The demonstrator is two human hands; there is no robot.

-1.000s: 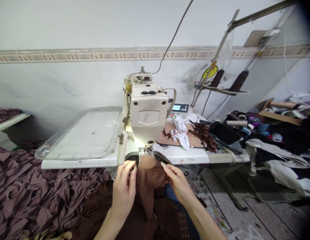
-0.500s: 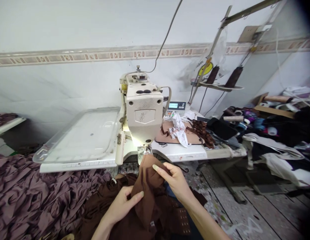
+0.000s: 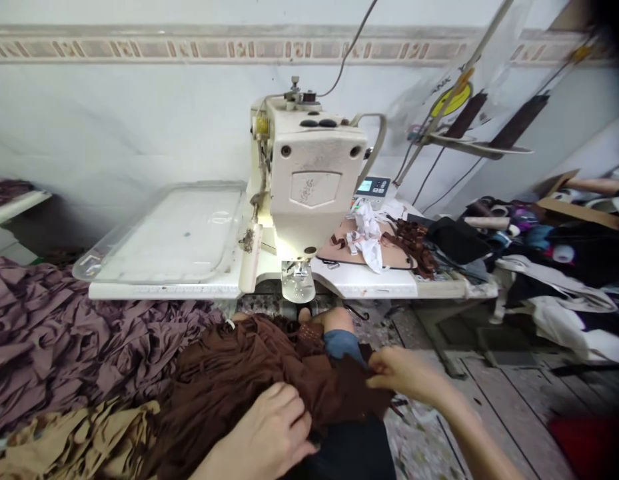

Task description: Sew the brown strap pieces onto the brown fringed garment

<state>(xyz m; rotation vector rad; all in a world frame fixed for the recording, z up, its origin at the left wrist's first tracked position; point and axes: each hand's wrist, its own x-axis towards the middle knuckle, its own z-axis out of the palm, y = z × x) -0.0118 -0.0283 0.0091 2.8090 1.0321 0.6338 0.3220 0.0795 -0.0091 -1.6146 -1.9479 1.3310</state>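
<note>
A heap of brown fabric pieces (image 3: pixel 229 373) lies across my lap below the sewing machine (image 3: pixel 314 173). At the lap's near side my left hand (image 3: pixel 274 433) is closed, its fingers curled on the brown cloth. Further right my right hand (image 3: pixel 404 373) pinches the edge of a brown fabric piece (image 3: pixel 352 387), stretched to the right and slightly blurred. Above both hands, the machine's metal needle plate (image 3: pixel 298 289) is bare under the presser foot (image 3: pixel 300 269). My bent knee and blue shorts (image 3: pixel 342 342) show beyond the cloth.
A clear plastic lid (image 3: pixel 189 233) lies on the table's left. White and brown scraps (image 3: pixel 366 233) sit to the machine's right, with thread cones (image 3: pixel 519 123) on a stand. Mauve cloth (image 3: pixel 89 360) and tan cloth (image 3: pixel 79 443) are piled left; spools and fabric (image 3: pixel 549 247) crowd the right.
The brown fabric has left the needle plate and come down onto my lap. My right hand moved right and down, my left hand down. The view tilted downward.
</note>
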